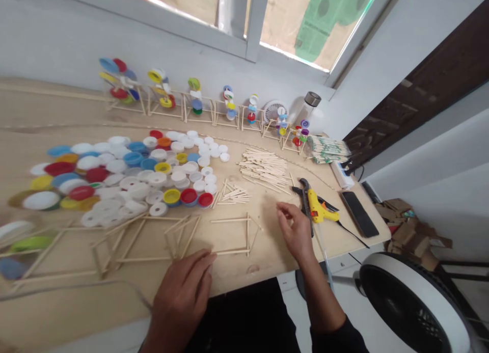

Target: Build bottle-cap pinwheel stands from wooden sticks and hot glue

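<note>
My left hand [189, 284] rests at the table's front edge, its fingers stretched out close together, fingertips at the lower stick of a small open stick frame [248, 236]. To the right of that frame hovers my right hand [293, 228], thumb and fingertips curled together; whether something small is between them I cannot make out. A yellow glue gun [319, 208] lies just right of it, beside black pliers [305, 200]. Larger stick frames [143, 238] stand left of my left hand. Behind the hands are a small stick pile [235, 194] and a bigger one [265, 167].
Many coloured and white bottle caps [133, 180] cover the table's left. Several small cap wheels on stick stands [196, 106] line the wall. A bottle [307, 108], bagged sticks [328, 149], a power strip [342, 174] and a phone [359, 214] are at right; a fan [408, 302] stands below.
</note>
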Available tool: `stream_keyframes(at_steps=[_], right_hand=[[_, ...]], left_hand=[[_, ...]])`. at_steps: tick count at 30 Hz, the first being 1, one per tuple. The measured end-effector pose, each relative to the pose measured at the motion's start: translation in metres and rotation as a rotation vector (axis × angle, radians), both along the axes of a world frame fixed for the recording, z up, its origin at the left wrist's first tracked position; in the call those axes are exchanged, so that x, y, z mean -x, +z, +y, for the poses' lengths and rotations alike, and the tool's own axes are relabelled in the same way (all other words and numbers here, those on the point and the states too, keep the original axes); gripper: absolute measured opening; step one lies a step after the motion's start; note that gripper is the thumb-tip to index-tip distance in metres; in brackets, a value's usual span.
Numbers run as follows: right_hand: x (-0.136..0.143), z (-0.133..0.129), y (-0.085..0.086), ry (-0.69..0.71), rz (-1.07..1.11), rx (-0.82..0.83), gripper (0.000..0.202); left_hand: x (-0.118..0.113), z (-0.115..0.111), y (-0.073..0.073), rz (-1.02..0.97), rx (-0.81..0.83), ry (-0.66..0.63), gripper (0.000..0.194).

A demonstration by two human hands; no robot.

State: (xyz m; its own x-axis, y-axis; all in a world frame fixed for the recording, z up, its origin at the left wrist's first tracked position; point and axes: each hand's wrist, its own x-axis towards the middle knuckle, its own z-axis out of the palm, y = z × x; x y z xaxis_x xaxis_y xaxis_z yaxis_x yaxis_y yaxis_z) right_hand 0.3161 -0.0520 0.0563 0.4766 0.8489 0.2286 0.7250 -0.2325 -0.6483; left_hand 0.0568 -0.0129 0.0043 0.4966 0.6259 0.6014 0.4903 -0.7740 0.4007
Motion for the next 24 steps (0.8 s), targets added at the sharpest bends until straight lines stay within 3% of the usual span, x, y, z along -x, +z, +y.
stream_keyframes(at_steps=[4, 9, 15, 24], right_hand=[[-0.012, 0.034, 0.01, -0.008, -0.272, 0.293, 0.03], [-0.023, 0.062, 0.012, -0.06, -0.383, 0.406, 0.027], [-0.033, 0.072, 0.009, -0.085, -0.476, 0.505, 0.024], [-0.032, 0.076, 0.017, 0.046, -0.492, 0.613, 0.017]], left_hand=[[-0.001, 0.0, -0.005, -0.018, -0.018, -0.002, 0.027], [-0.004, 0.0, -0.005, -0.073, -0.051, 0.009, 0.025], [-0.005, 0.001, -0.005, -0.063, -0.068, 0.005, 0.026], [-0.003, -0.001, -0.009, -0.055, -0.033, 0.005, 0.028]])
